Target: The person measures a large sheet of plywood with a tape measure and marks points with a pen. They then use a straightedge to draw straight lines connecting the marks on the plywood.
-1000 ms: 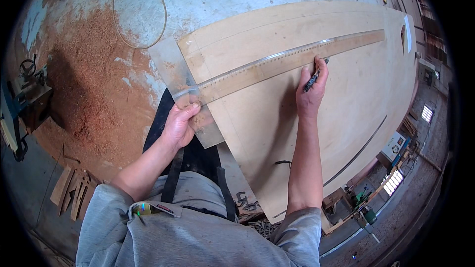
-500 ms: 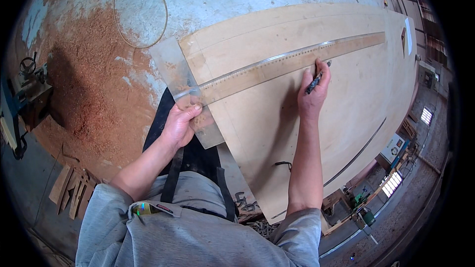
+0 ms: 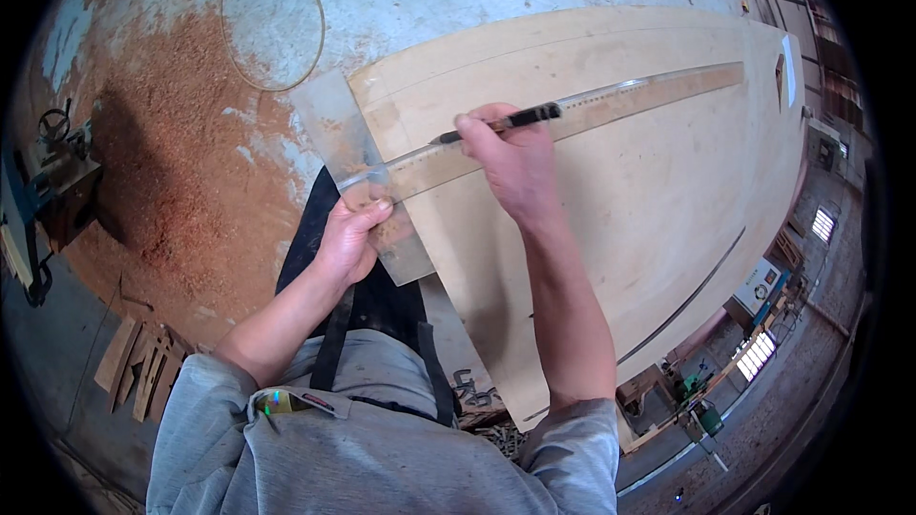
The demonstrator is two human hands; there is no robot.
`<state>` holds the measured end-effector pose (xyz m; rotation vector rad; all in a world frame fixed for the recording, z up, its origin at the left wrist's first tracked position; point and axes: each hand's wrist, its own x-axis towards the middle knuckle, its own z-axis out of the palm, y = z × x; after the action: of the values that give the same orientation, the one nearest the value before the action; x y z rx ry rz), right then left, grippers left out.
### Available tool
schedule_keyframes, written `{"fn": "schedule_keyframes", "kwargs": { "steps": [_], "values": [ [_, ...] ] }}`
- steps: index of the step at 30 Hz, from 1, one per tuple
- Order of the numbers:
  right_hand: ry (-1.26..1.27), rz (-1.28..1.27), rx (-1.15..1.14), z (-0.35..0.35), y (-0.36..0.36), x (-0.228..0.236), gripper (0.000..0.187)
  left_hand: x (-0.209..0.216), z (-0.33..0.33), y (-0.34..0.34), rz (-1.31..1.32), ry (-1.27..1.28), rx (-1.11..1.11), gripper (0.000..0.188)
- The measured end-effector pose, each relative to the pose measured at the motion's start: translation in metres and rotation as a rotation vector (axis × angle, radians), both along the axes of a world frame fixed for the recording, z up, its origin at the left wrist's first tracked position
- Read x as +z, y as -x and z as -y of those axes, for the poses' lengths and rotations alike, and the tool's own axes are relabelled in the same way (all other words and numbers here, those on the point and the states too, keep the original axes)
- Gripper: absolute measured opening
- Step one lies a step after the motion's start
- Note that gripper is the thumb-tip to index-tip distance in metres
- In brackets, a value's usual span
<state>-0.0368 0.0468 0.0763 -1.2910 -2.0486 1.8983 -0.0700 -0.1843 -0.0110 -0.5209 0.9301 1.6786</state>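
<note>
A clear T-square (image 3: 649, 92) lies across a large pale wooden sheet (image 3: 658, 200), its crosspiece along the sheet's left edge. My left hand (image 3: 347, 240) is closed on the crosspiece near where the blade joins, thumb on top. Over the blade's left part, my right hand (image 3: 515, 164) grips a black pen (image 3: 534, 116). The pen slants, its tip pointing left at the blade's far edge; whether it touches the sheet I cannot tell. A thin line runs along the sheet's far side.
Reddish sawdust (image 3: 181, 181) covers the floor at left, beside a machine with a handwheel (image 3: 54, 125). A thin hoop (image 3: 322, 29) lies beyond the sheet. Wood offcuts (image 3: 138, 367) lie lower left. A dark curved strip (image 3: 692, 300) rests on the sheet's right part.
My right hand has moved left along the T-square with the pen, which has turned so its tip points left at the blade's edge. My left hand has stayed put.
</note>
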Motion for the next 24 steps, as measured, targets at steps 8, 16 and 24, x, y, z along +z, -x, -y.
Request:
{"fn": "schedule_keyframes", "kwargs": {
  "steps": [8,16,24],
  "values": [
    [-0.035,0.145,0.173,0.006,0.014,-0.008,0.028,0.001,-0.001,-0.001,-0.01,0.005,0.005,0.032],
    [-0.173,0.111,0.312,0.006,0.015,-0.01,0.029,0.005,-0.003,0.0,-0.011,0.037,0.003,0.03],
    [-0.279,0.326,0.216,-0.059,0.006,-0.007,0.031,0.007,-0.005,0.0,0.012,0.059,0.025,0.023]
  ]
}}
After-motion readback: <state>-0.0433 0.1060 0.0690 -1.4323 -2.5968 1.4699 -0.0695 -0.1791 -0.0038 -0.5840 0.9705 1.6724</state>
